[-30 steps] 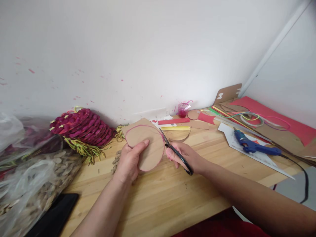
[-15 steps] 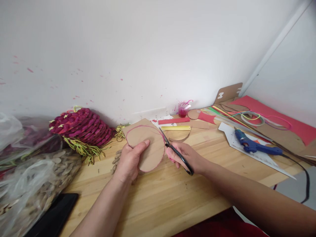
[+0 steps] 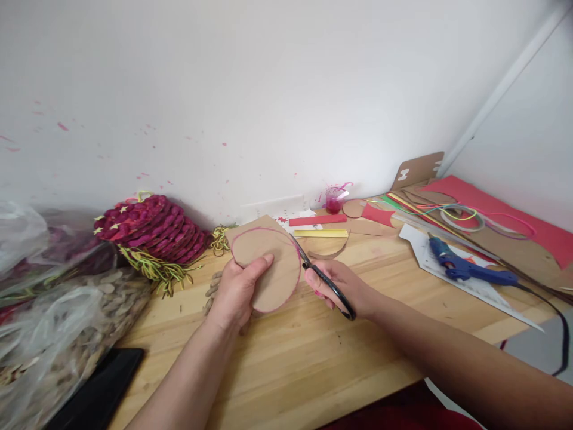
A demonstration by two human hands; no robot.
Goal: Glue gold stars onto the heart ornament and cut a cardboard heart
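My left hand (image 3: 242, 283) pinches a piece of brown cardboard (image 3: 280, 278), thumb on top and fingers hidden beneath. A purple-pink circle is drawn on it; its right and lower edge is cut along the line, while the upper left corner still extends past the circle. In my right hand (image 3: 335, 283) is a pair of black-handled scissors (image 3: 329, 285), fingers closed round the handles. The blades point up and left and meet the cardboard's right edge near the drawn line. Behind my left hand, a few brown lumpy pieces (image 3: 213, 292) lie on the wooden table (image 3: 286, 370).
Left stand a stack of magenta decorated pieces (image 3: 156, 230), a plastic bag of brown chips (image 3: 89, 322) and a black flat object (image 3: 102, 382). Behind are a yellow ruler (image 3: 322, 233) and a cup of pink liquid (image 3: 333, 201). A blue glue gun (image 3: 470, 269) with its cord lies right.
The view has shifted slightly, so the scene sits a little further right. Both hands keep their grip on the cardboard and the scissors, and the blades stay at the cardboard's edge.
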